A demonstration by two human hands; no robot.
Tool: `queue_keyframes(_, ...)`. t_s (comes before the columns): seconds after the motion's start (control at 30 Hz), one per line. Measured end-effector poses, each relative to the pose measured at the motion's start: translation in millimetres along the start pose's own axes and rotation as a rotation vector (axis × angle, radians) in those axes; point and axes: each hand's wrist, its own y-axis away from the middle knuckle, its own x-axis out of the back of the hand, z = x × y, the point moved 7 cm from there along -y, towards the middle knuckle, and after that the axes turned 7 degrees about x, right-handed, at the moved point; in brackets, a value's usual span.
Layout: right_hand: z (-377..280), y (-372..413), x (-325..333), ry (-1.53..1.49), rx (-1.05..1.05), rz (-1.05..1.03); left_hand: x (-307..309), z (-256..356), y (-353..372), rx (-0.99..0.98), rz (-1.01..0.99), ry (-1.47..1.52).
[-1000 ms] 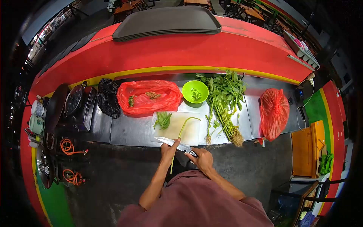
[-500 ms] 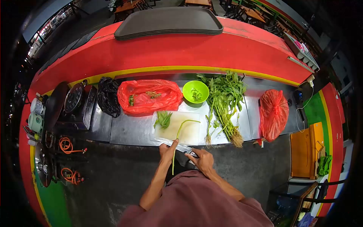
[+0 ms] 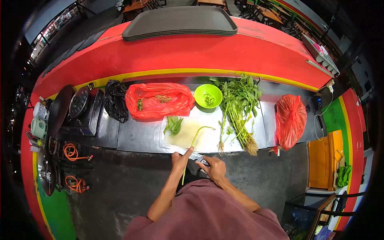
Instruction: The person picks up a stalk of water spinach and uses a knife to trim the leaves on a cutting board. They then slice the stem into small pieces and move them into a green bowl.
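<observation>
My left hand is closed on a long green vegetable stem, whose curved upper end reaches over the white cutting board. Closed around the dark handle of a knife is my right hand. The blade points left and lies against the stem by my left fingers, at the counter's front edge. Some cut green leaves rest on the board's left half. Behind it stands a lime-green bowl with small green pieces inside. A bunch of leafy greens with roots lies right of the board.
An open red plastic bag holds plant scraps, with a black bag to its left. A stove with a pan is farther left. A tied red bag sits on the right. Stacked trays lie on the red ledge.
The stem has shifted slightly right at its upper end, and my left hand has turned a little with it. The knife stays nearly in place, while the whole view has moved slightly.
</observation>
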Motion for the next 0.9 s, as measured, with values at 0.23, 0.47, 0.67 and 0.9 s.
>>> queue_keyframes(0.23, 2, -1, 2, -0.033, -0.039, 0.007, -2, 4, -5, -0.080, 0.017, 0.001)
queue_keyframes(0.47, 4, -3, 3, -0.056, -0.027, -0.006, 4, 4, -9, -0.104, 0.033, 0.043)
queue_keyframes(0.67, 2, -5, 6, -0.067, 0.007, 0.010, 8, 6, -8, -0.129, 0.040, 0.057)
queue_keyframes(0.9, 17, -3, 9, -0.040, -0.041, -0.026, 37, 5, -18, -0.004, 0.016, -0.080)
